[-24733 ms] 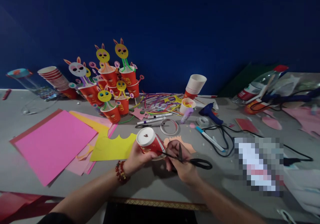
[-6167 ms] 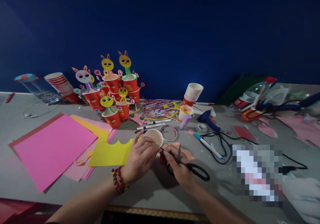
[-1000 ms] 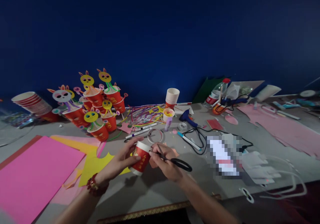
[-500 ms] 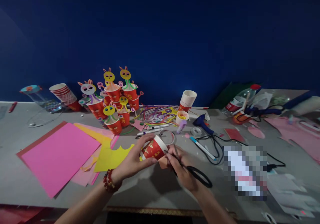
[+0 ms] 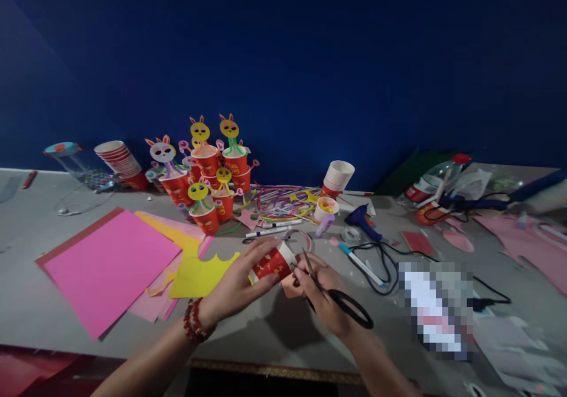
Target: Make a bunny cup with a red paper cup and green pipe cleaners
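My left hand (image 5: 245, 276) is wrapped round a red paper cup (image 5: 271, 265) with gold print, tilted so its white rim faces right. At that rim, my right hand (image 5: 325, 288) grips black-handled scissors (image 5: 349, 309). Their blades stick up past the fingers, beside the cup's rim. Fingertips of the right hand also touch the cup's edge. Just under them is a small peach-coloured piece of paper (image 5: 290, 286), partly hidden by the hand. A yellow paper sheet (image 5: 199, 277) with scalloped cutouts lies left of the cup.
Cups with paper rabbit heads (image 5: 204, 159) stand behind, left of a pile of coloured pipe cleaners (image 5: 283, 202). Pink paper sheets (image 5: 110, 267) lie at left. To the right are a blue glue gun (image 5: 364, 223) with a black cord, a marker (image 5: 362, 265) and a plastic bottle (image 5: 427, 181).
The whole view has shifted slightly. Both hands keep their hold on the cup and scissors, and more of the peach paper shows beneath the right fingers.
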Action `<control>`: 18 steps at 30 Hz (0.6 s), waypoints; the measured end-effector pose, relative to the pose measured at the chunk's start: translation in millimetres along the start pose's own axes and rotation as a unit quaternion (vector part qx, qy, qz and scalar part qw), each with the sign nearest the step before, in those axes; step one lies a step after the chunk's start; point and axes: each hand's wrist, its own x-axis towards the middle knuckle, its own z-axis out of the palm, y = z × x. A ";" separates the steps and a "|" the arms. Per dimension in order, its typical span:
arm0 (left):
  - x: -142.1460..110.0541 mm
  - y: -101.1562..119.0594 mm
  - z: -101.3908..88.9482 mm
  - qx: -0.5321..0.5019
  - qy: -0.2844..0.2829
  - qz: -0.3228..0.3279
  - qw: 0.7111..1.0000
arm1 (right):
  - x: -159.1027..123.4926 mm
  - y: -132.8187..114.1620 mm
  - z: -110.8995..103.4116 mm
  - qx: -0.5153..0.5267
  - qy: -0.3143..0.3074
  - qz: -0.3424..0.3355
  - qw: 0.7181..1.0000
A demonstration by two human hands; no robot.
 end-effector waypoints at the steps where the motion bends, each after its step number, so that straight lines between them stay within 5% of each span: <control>1: -0.5 -0.4 0.1 0.015 -0.003 0.005 1.000 | -0.5 1.8 2.4 0.005 0.005 0.001 1.000; 12: 4.6 2.0 -12.0 0.097 -0.052 0.018 0.994 | -0.1 -2.4 -3.4 -0.106 -0.015 -0.048 0.993; 18: 8.9 5.2 -20.8 0.163 -0.085 0.037 0.982 | 5.0 1.3 -4.2 -0.240 -0.054 -0.092 0.965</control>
